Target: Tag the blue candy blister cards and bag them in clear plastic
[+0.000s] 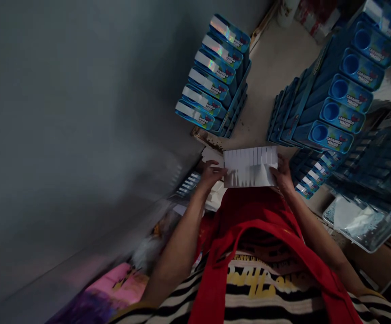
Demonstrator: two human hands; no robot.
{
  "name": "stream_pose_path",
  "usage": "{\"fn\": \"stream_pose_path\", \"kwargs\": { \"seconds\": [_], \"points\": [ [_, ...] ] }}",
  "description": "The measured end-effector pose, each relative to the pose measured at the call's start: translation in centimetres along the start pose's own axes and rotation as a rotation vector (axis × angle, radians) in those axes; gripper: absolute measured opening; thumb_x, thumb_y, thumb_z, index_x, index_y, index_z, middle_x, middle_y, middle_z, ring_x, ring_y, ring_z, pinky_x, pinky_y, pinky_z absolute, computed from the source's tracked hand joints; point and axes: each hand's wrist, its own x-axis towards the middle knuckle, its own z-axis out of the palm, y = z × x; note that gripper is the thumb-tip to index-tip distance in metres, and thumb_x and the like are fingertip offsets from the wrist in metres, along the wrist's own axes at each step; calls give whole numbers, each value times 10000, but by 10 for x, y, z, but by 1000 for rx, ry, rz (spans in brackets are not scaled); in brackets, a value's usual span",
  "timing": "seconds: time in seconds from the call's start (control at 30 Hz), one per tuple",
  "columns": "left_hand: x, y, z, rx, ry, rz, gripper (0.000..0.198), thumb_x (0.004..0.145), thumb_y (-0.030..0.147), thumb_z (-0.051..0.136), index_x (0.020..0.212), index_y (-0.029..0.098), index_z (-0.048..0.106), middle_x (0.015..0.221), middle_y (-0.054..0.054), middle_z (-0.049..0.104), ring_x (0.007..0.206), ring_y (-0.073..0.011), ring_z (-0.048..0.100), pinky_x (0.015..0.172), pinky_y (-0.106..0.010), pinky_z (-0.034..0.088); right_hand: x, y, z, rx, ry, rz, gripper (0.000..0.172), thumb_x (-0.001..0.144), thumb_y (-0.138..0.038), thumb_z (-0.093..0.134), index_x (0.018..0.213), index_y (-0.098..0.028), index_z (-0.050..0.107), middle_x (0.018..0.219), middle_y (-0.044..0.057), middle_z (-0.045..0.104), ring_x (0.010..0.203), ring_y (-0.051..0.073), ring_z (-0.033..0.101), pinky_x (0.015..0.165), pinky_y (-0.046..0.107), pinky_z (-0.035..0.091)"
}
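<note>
Directly in front of the red fabric apron (254,204), at the near edge of the pale, matte surface (261,85), a thin rectangular sheet (249,168) is held flat and roughly level. Its face is pale and divided into narrow parallel strips, with bright and shaded patches. The left hand (214,173) is closed on the sheet's left edge, thumb on top; the right hand (282,174) is closed on the right edge in a matching pinch, thumb over the face. On the surface beyond, a left group of blue containers (212,74) stands in a row; the tops are smooth, rounded oblongs, each crossed by a glossy strip, some with an iridescent sheen. A right group of blue containers (346,92) shows mostly circular recesses beside printed lettering. Near the right forearm is a clear, rounded-corner tray (378,236). A smooth grey wall (53,117) borders the left side.
</note>
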Motion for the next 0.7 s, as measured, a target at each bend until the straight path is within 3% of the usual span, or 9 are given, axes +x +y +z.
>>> {"fn": "stream_pose_path", "kwargs": {
  "seconds": [0.13, 0.23, 0.4, 0.57, 0.7],
  "points": [
    [-19, -1, 6, -249, -106, 11, 748, 576, 400, 869, 1209, 264, 494, 1043, -20, 681, 911, -170, 695, 738, -261, 558, -17, -17, -7, 36, -19, -67, 661, 770, -389, 644, 1406, -251, 528, 1121, 73, 745, 862, 224, 687, 737, 341, 571],
    [-20, 5, 9, -334, -187, 9, 658, 589, 376, 857, 1172, 255, 580, 1001, -8, 680, 833, -152, 686, 672, -236, 538, -22, -28, -15, -19, -84, -19, 552, 739, -414, 687, 1255, -219, 675, 974, 38, 741, 779, 205, 654, 692, 315, 538],
    [-22, 33, -10, -318, -270, 84, 649, 518, 289, 929, 1128, 172, 740, 907, -37, 751, 753, -186, 722, 678, -281, 577, -21, -37, -32, -26, -162, 46, 602, 631, -444, 833, 1168, -178, 773, 798, 10, 727, 673, 179, 620, 673, 311, 519],
    [-44, 60, -20, -168, -213, 70, 581, 545, 296, 933, 1095, 143, 821, 759, -42, 757, 669, -210, 716, 652, -313, 577, -22, -35, -40, -141, -111, -86, 571, 678, -451, 849, 1183, -190, 805, 905, 41, 780, 786, 215, 666, 789, 360, 550],
    [-58, 64, -11, -64, -29, 201, 502, 588, 340, 925, 1060, 185, 852, 807, -25, 755, 684, -173, 664, 652, -288, 529, -26, -36, -37, -430, 7, -266, 410, 818, -412, 789, 1186, -234, 824, 973, 60, 786, 883, 237, 679, 897, 389, 535]
  ]
}}
